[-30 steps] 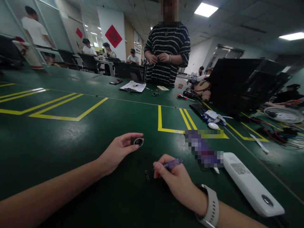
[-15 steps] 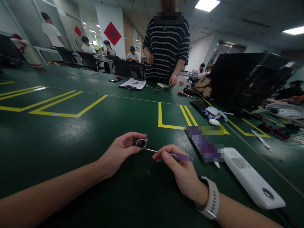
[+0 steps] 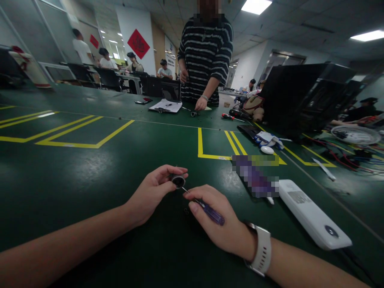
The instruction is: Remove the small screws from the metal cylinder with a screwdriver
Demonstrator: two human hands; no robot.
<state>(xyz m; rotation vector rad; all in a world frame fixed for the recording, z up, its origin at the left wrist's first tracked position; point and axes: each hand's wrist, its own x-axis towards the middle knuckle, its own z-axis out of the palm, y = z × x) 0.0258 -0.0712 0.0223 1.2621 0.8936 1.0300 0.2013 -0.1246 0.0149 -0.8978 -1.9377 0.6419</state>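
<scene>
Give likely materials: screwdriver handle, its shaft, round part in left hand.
Screwdriver handle: probably plastic, glossy and translucent-looking purple. Shaft: likely metal, thin with a bright sheen. Round part: perhaps metal, with a dull grey sheen; too dark inside to be sure.

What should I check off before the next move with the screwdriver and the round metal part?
1. Part held: ok. The left grip pinches the round metal part between thumb and fingers.
2. Tool held: ok. The right grip is closed on the purple-handled screwdriver.
3. Tip aimed: ok. The shaft points toward the part's open end.
4. Tip contact: cannot tell. It is at the rim, too small to show touching or apart.
5. Small dark pieces well away from fingers: not ok. They lie close to the right thumb.
6. Co-worker's hand apart: ok, across the table.
</scene>
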